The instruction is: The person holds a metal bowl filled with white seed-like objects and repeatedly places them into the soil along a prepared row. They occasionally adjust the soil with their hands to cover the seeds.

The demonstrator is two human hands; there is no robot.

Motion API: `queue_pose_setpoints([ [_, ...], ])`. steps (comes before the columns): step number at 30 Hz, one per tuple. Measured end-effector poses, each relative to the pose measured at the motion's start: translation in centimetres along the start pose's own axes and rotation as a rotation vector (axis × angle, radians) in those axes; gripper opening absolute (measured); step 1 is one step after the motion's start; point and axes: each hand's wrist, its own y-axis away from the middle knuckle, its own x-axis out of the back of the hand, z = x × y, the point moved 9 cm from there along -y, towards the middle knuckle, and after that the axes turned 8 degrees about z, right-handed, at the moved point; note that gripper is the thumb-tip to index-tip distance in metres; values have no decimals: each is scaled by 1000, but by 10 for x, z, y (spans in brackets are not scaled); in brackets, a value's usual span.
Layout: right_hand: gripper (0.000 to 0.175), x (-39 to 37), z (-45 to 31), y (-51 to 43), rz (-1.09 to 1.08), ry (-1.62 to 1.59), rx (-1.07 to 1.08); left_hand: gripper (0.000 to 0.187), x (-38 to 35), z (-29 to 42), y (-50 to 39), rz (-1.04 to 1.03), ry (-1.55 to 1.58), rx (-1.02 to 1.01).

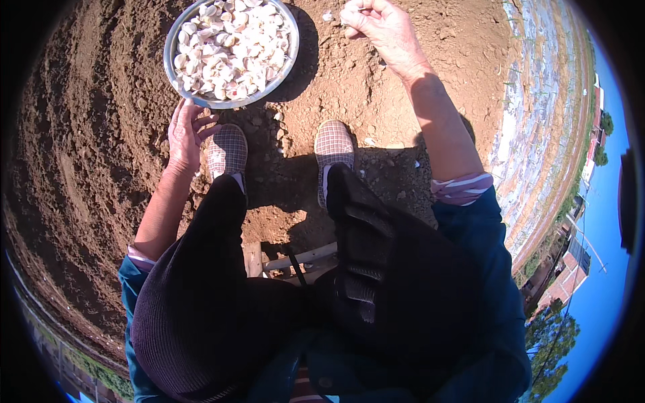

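Note:
A round metal basin (294, 55) heaped with garlic cloves (234, 48) sits on bare soil at the top, left of centre. At its lower left rim is my left hand (186, 128), its fingertips touching the rim. My right hand (375, 25) is over the soil to the right of the basin, with thumb and fingertips pinched together; a small pale thing shows at the fingertips, too small to tell for sure. Just left of that hand, a pale garlic clove (328, 16) lies on the ground.
My checked shoes (228, 150) stand on the soil below the basin. Rough tilled earth (101, 101) spreads to the left. Plastic-covered rows (534, 101) with small green shoots run along the right. Part of a wooden stool or frame (302, 256) shows between my legs.

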Motion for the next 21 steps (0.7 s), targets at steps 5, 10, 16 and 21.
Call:
queue_pose_setpoints([
  [5,18,154,88,115,497,-348,-301,46,1,-24,35,-101,-309,-85],
  [10,11,137,140,209,540,27,-233,53,-20,-61,67,-468,-554,85],
  [16,13,111,163,202,567,565,-124,55,-32,-64,71,-518,-639,96],
  [21,14,98,167,180,539,577,-95,51,-33,-64,69,-527,-644,112],
])
